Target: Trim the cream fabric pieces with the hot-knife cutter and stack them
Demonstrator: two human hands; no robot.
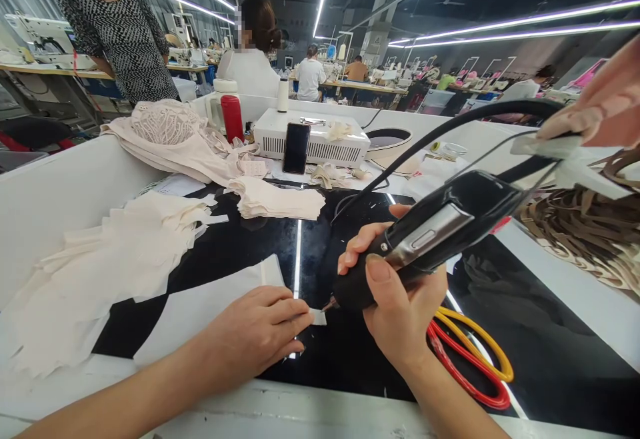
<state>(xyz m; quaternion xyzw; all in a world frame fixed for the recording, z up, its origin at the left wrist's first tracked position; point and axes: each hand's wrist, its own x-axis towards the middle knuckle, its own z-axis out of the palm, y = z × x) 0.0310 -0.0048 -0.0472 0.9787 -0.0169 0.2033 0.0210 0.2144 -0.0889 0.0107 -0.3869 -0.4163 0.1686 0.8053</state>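
Note:
My left hand [260,326] lies with fingers stretched flat on a white fabric piece [210,302], pressing it to the glossy black tabletop [350,359]. A narrow white end [318,317] of fabric sticks out past the fingertips. My right hand [400,292] is wrapped round a black corded hand tool [425,226] with a silver side plate. Its thin metal tip [329,304] points down-left and meets, or nearly meets, that narrow end beside my left fingertips. The tool's thick black cable [450,116] arches up and back.
Cream fabric pieces [100,272] pile up left, with a smaller stack [277,199] behind. A phone [297,148] leans on a vented white box [313,136]. Red and yellow loops [475,359] lie right, near brown straps [575,219]. What looks like another hand [610,102] is near the cable.

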